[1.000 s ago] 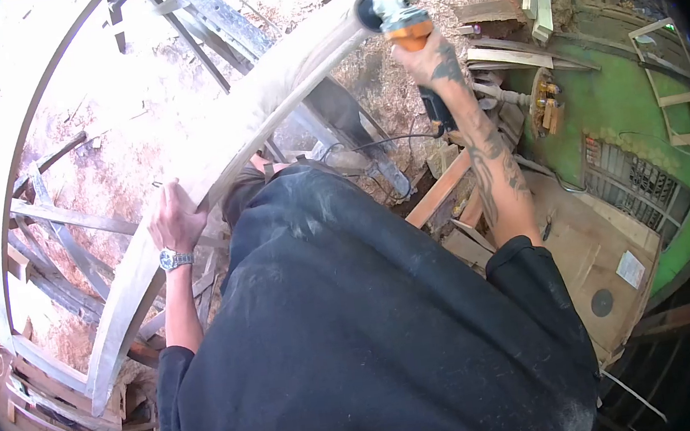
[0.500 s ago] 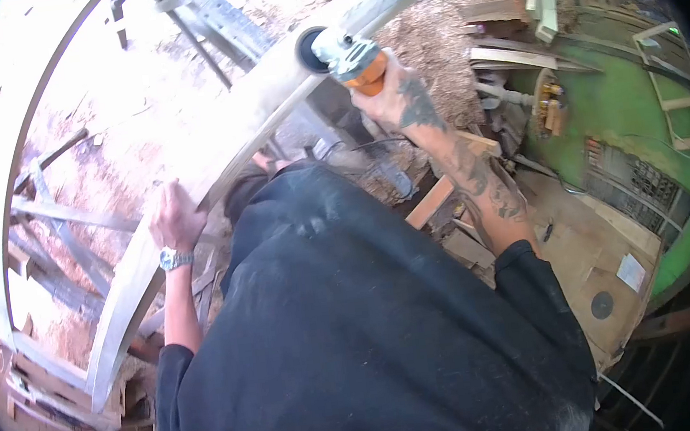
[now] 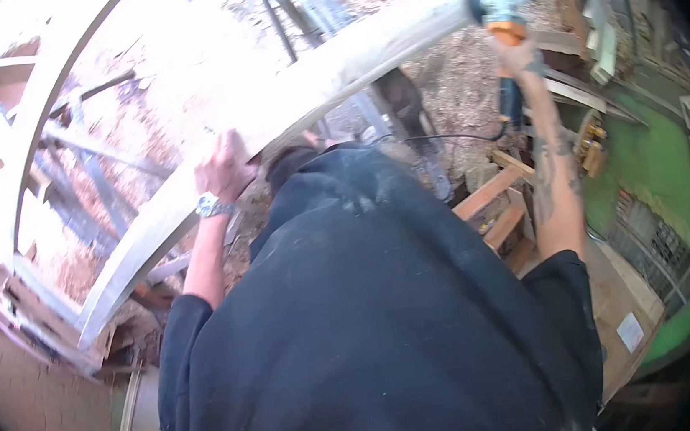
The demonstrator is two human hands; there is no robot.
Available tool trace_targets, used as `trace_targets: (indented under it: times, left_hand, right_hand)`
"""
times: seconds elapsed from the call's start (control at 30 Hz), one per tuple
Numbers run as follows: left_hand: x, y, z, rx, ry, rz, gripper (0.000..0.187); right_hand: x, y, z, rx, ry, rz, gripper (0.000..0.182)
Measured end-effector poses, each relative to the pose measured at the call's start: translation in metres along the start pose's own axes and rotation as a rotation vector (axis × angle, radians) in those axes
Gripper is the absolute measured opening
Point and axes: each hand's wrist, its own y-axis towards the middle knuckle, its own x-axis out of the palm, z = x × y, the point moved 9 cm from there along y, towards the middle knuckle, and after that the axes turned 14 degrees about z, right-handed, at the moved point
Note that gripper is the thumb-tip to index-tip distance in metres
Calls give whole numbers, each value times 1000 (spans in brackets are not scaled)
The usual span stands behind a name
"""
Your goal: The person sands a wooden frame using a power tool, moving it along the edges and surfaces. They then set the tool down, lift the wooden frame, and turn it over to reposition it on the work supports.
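Note:
A long, pale curved wooden beam (image 3: 382, 47) runs diagonally from the lower left to the upper right in front of me. My left hand (image 3: 223, 171), with a watch at the wrist, is closed over the beam's near part. In my right hand (image 3: 521, 56) is an orange and grey angle grinder (image 3: 503, 20), its dark round disc at the beam's far right end. Motion blurs the tool and that end, so disc contact is hard to judge. A dark cord (image 3: 471, 136) trails from the grinder's lower body.
Another curved wooden piece (image 3: 43, 104) rises at the left. Wood shavings and offcuts cover the ground. Wooden slats (image 3: 490, 192) lie below my right arm, near a cardboard sheet (image 3: 623, 304) and a green surface (image 3: 636, 143) at the right.
My right hand has carried the grinder right along the beam, from its middle stretch to the far end. The camera view has shifted; my left hand still grips the beam.

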Motion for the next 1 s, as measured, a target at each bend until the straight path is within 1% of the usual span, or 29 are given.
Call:
trace_targets:
  times: [0.03,0.07,0.13,0.17,0.2,0.23,0.27,0.3,0.43,0.53,0.57,0.67,0.8,0.93,1.0]
  left_hand:
    - [2,-1,-3,5,-6,17,57]
    - [5,-3,-6,9,-9,31,58]
    - [2,0,0,7,8,40,58]
    - [2,0,-2,49,-26,79,56]
    - [3,2,-2,47,-24,76,56]
    - [2,3,0,44,-20,70,56]
    - [0,3,2,40,-14,61,55]
    - [-1,3,4,43,4,62,56]
    - [-3,4,8,73,-10,95,56]
    - [-5,4,10,84,4,99,55]
    - [-5,4,10,89,-1,106,55]
    - [-6,4,8,86,-7,121,55]
    - [-8,5,11,81,-7,126,53]
    - [-9,5,11,98,-24,143,53]
    - [-10,5,12,90,-13,131,53]
  right_hand:
    - [-4,-25,-28,-92,104,-55,68]
    - [5,-37,-28,-130,33,-20,66]
    - [10,-89,-66,-147,77,-142,73]
    - [11,-116,-82,-195,184,-153,75]
    - [-2,-143,-109,-227,126,-209,74]
    - [3,-155,-115,-283,109,-202,66]
    - [3,-166,-120,-312,230,-236,66]
    - [2,-168,-123,-330,197,-231,65]
    - [1,-152,-117,-333,128,-200,65]
    - [-7,-136,-120,-355,167,-124,65]
    - [-2,-127,-117,-338,201,-131,66]
    - [-11,-103,-112,-311,151,-113,64]
    - [-2,-62,-68,-267,21,-65,64]
    - [-15,-40,-63,-284,144,-4,66]
    - [-16,-27,-51,-224,70,-15,71]
